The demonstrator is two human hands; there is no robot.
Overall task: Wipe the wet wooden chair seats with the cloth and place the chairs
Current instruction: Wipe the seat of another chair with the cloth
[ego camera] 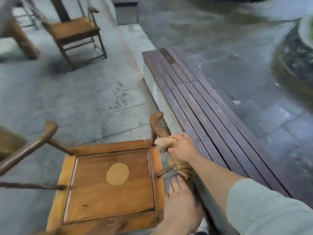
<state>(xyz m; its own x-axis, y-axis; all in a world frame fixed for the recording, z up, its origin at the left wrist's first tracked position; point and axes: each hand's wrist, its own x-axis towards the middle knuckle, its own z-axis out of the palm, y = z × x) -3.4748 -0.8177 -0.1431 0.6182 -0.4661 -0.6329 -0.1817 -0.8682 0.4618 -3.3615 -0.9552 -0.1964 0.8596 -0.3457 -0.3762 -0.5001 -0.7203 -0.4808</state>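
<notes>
A wooden armchair with a glossy seat stands right below me; a round pale patch marks the seat's middle. My right hand grips a tan cloth bunched against the chair's right armrest. One end of the cloth sticks out past my fingers; the rest hangs below my wrist. My left hand lies by the seat's right edge with fingers fairly straight, holding nothing. The chair's left armrest is free.
A second wooden armchair stands at the far left on grey paving. A long dark slatted bench runs close along the right of the near chair. Beyond it lies wet stone ground. A thick wooden leg is at upper left.
</notes>
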